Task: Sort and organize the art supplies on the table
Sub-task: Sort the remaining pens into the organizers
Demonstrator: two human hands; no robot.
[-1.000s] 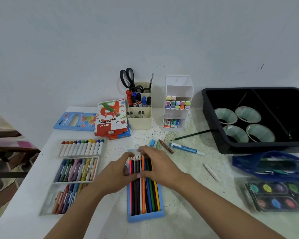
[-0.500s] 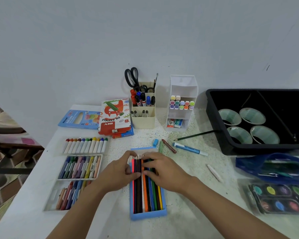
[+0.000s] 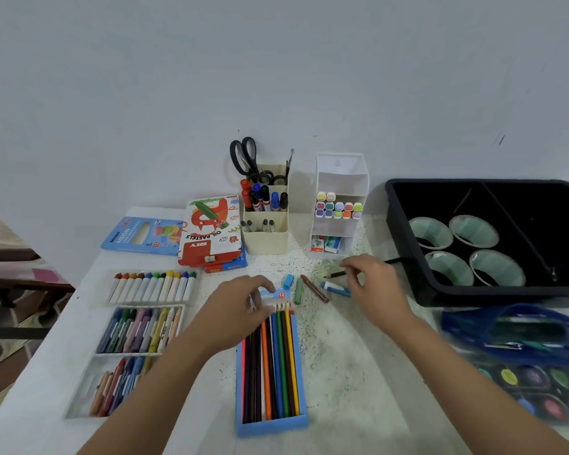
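Blue card tray (image 3: 271, 426), long and shallow, lies on the worktop (image 3: 342, 372) toward the near edge, packed with slim coloured pencils (image 3: 276, 366) side by side. The left grip (image 3: 240, 310) curls over their sharpened tips, fingers bent onto them. The right grip (image 3: 375, 290) hovers loosely curled over a dark pencil (image 3: 335, 274) beside the black bin (image 3: 396, 224); whether it has hold, I cannot tell.

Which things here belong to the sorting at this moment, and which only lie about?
In the job: pencil box, green crayon, brown crayon, small blue block, blue pen, dark pencil.
Lying about: oil pastels box, black bin, blue pouch, paint set.
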